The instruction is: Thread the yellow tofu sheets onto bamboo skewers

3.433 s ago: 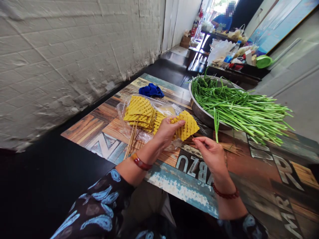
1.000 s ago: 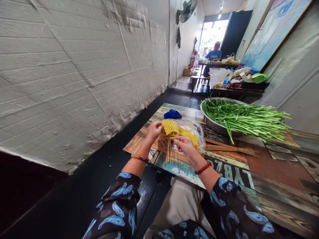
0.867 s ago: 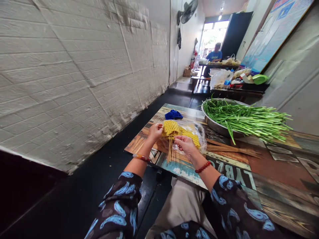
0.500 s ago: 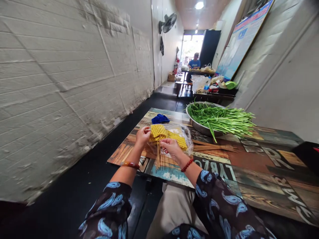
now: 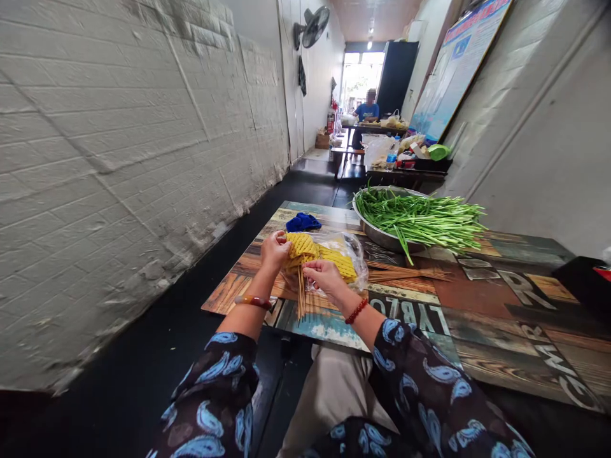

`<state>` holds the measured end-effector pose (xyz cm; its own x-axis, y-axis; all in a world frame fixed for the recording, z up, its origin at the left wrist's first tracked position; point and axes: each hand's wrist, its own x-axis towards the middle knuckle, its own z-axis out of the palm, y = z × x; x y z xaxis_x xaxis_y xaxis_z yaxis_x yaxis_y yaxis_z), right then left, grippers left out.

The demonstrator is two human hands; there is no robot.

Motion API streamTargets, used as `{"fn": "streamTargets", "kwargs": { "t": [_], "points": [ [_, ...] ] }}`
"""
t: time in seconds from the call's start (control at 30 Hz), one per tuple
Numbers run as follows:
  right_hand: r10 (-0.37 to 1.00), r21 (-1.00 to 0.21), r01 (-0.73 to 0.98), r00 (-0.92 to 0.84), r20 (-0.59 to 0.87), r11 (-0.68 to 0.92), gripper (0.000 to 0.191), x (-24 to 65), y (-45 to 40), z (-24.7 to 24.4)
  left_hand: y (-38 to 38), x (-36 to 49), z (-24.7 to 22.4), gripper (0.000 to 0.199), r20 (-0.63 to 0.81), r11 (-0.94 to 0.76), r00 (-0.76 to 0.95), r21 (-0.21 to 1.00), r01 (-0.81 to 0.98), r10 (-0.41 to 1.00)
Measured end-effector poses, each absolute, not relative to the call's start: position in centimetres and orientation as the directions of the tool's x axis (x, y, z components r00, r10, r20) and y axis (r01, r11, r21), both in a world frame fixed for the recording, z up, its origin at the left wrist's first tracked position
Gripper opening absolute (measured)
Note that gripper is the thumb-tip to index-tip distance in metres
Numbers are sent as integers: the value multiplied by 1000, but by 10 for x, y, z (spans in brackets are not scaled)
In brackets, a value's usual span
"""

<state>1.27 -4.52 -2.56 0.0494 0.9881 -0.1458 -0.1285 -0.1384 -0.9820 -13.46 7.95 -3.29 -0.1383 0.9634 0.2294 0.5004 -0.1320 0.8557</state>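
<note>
My left hand (image 5: 275,250) is closed, pinching the left edge of a yellow food piece (image 5: 300,245) scored with slanting cuts. Thin wooden skewers (image 5: 300,294) run from under that piece toward the table's near edge. With thumb and fingers pinched together, my right hand (image 5: 326,278) grips a skewer just below the piece; its tip is hidden. More yellow scored pieces (image 5: 338,262) lie to the right on a clear plastic bag (image 5: 361,259), partly behind my right hand.
A metal basin (image 5: 377,234) heaped with long green chives (image 5: 424,219) stands at the back right of the patterned table (image 5: 491,331). Loose skewers (image 5: 410,273) lie before it. A blue cloth (image 5: 303,222) sits behind the food. Farther off, a person (image 5: 367,113) sits at another table.
The view has shifted slightly. My left hand has turned a little over the edge of the yellow piece, which now looks more bent; my right hand stays at the skewers.
</note>
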Motion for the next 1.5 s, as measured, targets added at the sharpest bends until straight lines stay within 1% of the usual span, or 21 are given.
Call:
{"fn": "streamTargets", "kwargs": {
  "t": [0.3,0.5,0.73,0.8,0.93,1.0,1.07,1.1,1.17,1.2,1.27,1.37,1.43,1.5],
  "points": [
    [992,-990,-82,33,-119,-116,10,13,-49,-29,73,-126,-34,61,275,-151,-172,843,517,946],
    [995,-996,-28,42,-88,-87,10,11,-49,-32,67,-126,-30,61,283,-157,-162,830,535,946],
    [997,-995,85,64,-46,-51,9,9,-45,-31,66,-133,-19,60,289,-169,-156,835,523,944],
    [997,-993,103,63,-51,-58,11,9,-45,-31,65,-136,-19,59,292,-168,-152,824,541,944],
    [996,-990,114,46,-77,-82,23,12,-50,-32,61,-142,-21,53,310,-175,-128,780,601,942],
    [997,-988,131,35,-73,-77,25,15,-53,-34,59,-143,-20,53,324,-181,-120,757,627,939],
    [998,-986,158,25,-54,-57,26,18,-55,-38,56,-141,-19,54,367,-215,-97,716,664,925],
    [999,-984,174,21,-40,-43,26,19,-56,-40,54,-139,-18,54,407,-257,-59,675,692,911],
    [1000,-978,206,15,-9,-12,28,20,-58,-42,51,-131,-16,53,481,-373,79,555,744,873],
    [1000,-975,221,10,6,4,28,21,-60,-43,49,-127,-16,53,495,-430,167,486,761,853],
    [999,-968,248,-6,39,39,28,25,-66,-42,46,-118,-17,56,462,-501,313,370,783,830],
    [995,-956,278,-41,89,97,27,40,-80,-37,45,-112,-20,63,386,-528,419,240,815,822],
    [992,-946,298,-54,115,126,25,58,-91,-35,46,-113,-22,64,367,-541,450,198,817,814],
    [990,-937,321,-45,131,139,23,81,-102,-37,47,-115,-24,62,357,-562,476,194,804,804]
  ]
}}
